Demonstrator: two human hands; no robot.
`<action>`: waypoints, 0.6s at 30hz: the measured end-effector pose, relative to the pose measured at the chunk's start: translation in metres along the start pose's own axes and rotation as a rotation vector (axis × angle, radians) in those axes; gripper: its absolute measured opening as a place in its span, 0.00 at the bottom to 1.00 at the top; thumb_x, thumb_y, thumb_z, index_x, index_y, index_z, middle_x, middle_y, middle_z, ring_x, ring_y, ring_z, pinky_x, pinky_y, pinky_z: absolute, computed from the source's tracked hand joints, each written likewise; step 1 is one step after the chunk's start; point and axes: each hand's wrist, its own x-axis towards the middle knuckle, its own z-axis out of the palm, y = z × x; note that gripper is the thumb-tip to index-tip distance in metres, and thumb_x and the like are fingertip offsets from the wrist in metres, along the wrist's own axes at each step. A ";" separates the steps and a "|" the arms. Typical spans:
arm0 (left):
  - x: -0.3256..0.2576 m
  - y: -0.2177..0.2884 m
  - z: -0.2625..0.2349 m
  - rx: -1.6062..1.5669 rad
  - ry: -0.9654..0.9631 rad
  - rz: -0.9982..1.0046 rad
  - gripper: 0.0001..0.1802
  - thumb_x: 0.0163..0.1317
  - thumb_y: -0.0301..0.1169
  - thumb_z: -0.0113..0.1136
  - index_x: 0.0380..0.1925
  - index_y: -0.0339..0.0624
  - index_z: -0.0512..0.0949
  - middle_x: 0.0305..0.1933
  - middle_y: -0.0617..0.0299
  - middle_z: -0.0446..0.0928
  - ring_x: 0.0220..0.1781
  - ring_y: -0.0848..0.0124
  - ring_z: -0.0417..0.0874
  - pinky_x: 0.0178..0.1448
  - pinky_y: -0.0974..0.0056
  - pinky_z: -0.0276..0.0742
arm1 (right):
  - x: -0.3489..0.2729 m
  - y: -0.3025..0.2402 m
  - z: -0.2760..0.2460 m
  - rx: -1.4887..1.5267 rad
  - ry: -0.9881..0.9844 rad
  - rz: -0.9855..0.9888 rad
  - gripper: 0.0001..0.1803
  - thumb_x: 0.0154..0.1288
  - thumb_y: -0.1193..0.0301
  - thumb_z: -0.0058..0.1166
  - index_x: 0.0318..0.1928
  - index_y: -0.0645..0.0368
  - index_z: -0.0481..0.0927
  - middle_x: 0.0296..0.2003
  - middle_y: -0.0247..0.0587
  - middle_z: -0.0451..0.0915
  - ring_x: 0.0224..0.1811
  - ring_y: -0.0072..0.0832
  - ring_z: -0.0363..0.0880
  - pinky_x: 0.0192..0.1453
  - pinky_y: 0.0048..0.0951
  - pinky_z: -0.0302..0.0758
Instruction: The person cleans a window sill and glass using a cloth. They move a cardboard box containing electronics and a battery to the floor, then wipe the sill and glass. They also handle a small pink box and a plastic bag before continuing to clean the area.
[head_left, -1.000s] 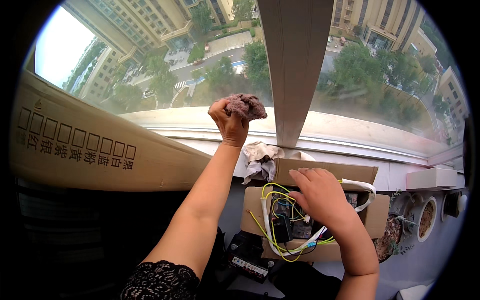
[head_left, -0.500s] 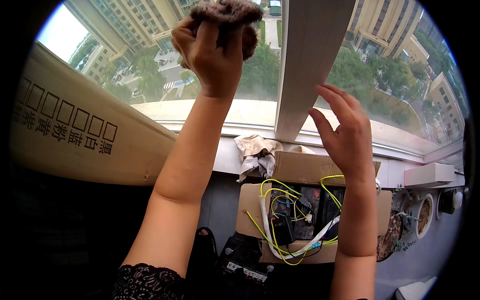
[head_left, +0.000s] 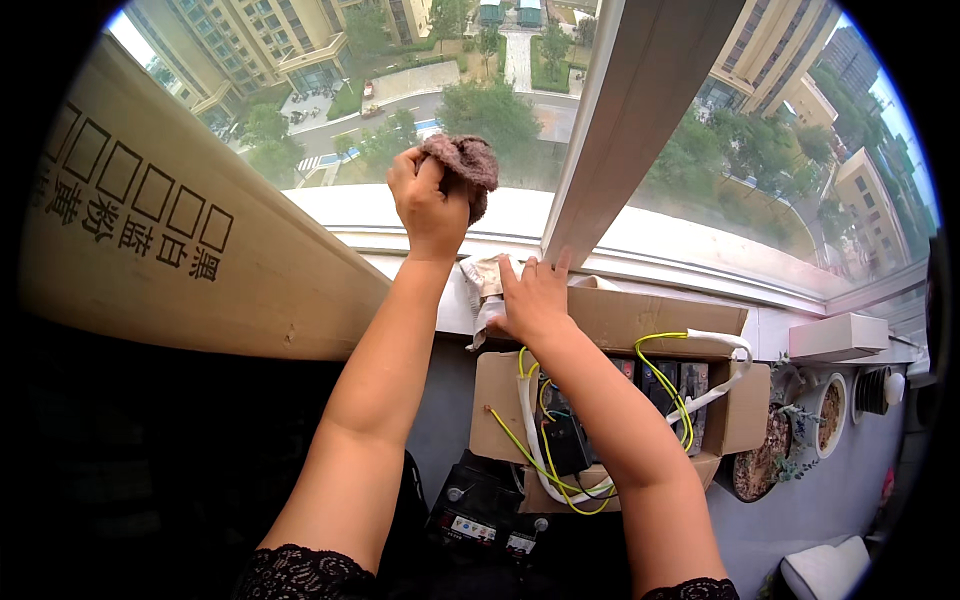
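Half a second on, holds a fuzzy mauve-brown cloth (head_left: 470, 165) in the left hand (head_left: 428, 208), now lower in view, before the lower part of a large clear window pane (head_left: 530, 110); cannot tell whether against the glass. Has also brought the right hand (head_left: 537, 302) down and inward, to the foot of a pale grey upright window post (head_left: 632, 110), with the right forearm (head_left: 622, 420) now across a brown cardboard box (head_left: 745, 412) with flaps folded out and yellow-green cables (head_left: 520, 447) inside. Keeps the left fist curled tight around the bunched cloth. Spreads the right fingers loosely beside a crumpled cream rag (head_left: 482, 274) at the sill; cannot tell whether touching. To the left, shows a large brown cardboard carton (head_left: 260, 300) printed with outlined squares and dark characters. Below, shows a black block-shaped battery (head_left: 462, 495) with a white label (head_left: 473, 528) bearing small coloured symbols.
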 end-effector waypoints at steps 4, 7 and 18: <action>0.015 0.010 -0.014 -0.131 -0.036 -0.084 0.11 0.54 0.22 0.65 0.39 0.42 0.83 0.43 0.56 0.74 0.47 0.61 0.75 0.52 0.62 0.72 | 0.024 -0.015 0.017 -0.028 -0.440 -0.044 0.22 0.56 0.59 0.62 0.49 0.53 0.78 0.43 0.44 0.81 0.52 0.37 0.79 0.72 0.58 0.55; 0.023 0.009 -0.015 -0.220 -0.032 -0.096 0.12 0.54 0.22 0.66 0.40 0.42 0.83 0.43 0.58 0.74 0.47 0.64 0.76 0.52 0.64 0.72 | 0.030 -0.012 0.017 0.262 -0.254 -0.002 0.19 0.53 0.67 0.59 0.48 0.53 0.78 0.40 0.46 0.81 0.47 0.43 0.81 0.57 0.47 0.74; 0.038 0.002 -0.022 -0.659 0.017 -0.332 0.09 0.57 0.25 0.67 0.38 0.40 0.82 0.42 0.59 0.73 0.46 0.67 0.74 0.53 0.64 0.71 | -0.021 0.148 -0.170 1.498 0.416 0.209 0.19 0.53 0.84 0.53 0.49 0.65 0.78 0.40 0.35 0.82 0.39 0.20 0.80 0.46 0.23 0.78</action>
